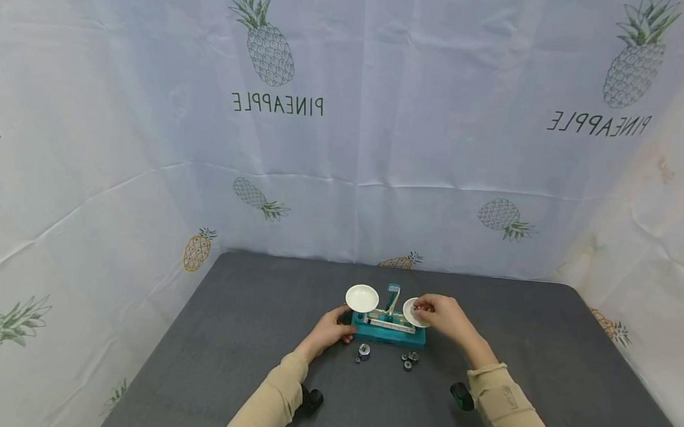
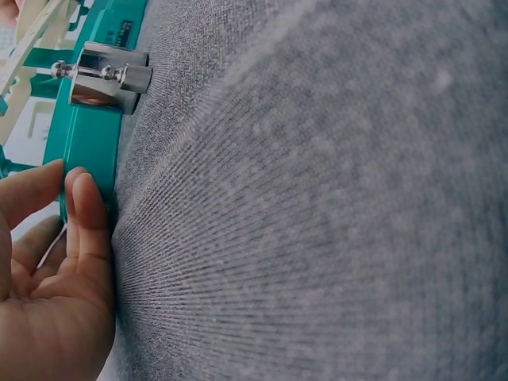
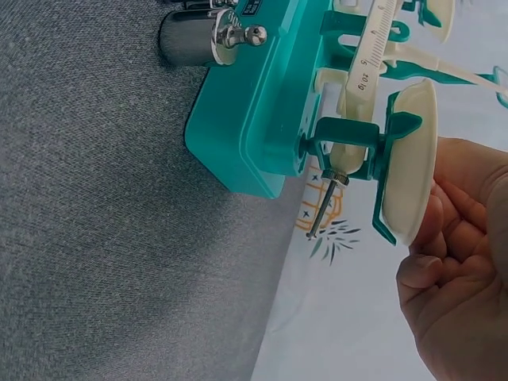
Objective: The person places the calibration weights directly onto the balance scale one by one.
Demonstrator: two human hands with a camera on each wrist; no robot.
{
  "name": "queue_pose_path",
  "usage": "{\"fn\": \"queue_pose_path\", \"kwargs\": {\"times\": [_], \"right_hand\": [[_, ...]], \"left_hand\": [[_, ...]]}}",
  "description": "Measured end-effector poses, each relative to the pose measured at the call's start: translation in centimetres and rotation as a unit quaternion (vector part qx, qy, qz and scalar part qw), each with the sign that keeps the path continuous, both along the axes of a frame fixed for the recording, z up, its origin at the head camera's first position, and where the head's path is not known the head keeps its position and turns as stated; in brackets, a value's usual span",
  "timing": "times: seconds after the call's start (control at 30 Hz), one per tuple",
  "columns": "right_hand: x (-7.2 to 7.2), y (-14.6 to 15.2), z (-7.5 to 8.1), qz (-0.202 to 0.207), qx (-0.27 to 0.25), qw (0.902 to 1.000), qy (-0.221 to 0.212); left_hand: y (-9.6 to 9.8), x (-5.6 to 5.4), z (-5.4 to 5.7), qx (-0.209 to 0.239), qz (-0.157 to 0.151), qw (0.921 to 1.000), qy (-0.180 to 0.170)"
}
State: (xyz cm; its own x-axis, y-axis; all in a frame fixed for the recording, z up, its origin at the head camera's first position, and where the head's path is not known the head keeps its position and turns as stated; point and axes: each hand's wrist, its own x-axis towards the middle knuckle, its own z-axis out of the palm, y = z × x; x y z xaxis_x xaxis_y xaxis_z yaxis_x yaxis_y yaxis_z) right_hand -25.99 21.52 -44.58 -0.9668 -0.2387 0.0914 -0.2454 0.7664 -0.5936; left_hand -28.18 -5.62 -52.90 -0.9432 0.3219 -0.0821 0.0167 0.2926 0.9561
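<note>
A teal balance scale (image 1: 390, 335) with two white pans stands on the dark table. My left hand (image 1: 329, 329) holds the left end of its base, thumb at the front and fingers round the corner, as the left wrist view shows. Above the right pan (image 1: 407, 314), my right hand (image 1: 442, 314) pinches a small metal weight (image 1: 416, 307) with curled fingers. In the right wrist view those fingertips are hidden behind the pan (image 3: 413, 163). The left pan (image 1: 363, 298) sits higher than the right one.
Several metal weights stand in front of the base: a larger weight (image 1: 364, 351) with a tiny one at left, and a cluster (image 1: 408, 359) at right. White pineapple-printed cloth (image 1: 357, 143) hangs behind the table (image 1: 241, 363). Dark devices are at both wrists.
</note>
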Motion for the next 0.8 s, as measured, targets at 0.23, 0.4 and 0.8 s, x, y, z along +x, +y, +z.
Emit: {"fn": "queue_pose_path", "kwargs": {"times": [0.23, 0.4, 0.8], "right_hand": [[-0.23, -0.12, -0.02, 0.006, 0.005, 1.0, 0.005], [-0.25, -0.18, 0.08, 0.004, 0.005, 1.0, 0.002], [0.41, 0.09, 0.72, 0.002, -0.002, 0.9997, 0.025]], "left_hand": [[-0.02, 0.0, 0.12, -0.001, 0.001, 1.0, -0.004], [-0.09, 0.04, 0.11, 0.003, -0.002, 1.0, 0.0], [-0.07, -0.02, 0.11, 0.004, -0.001, 1.0, -0.001]]}}
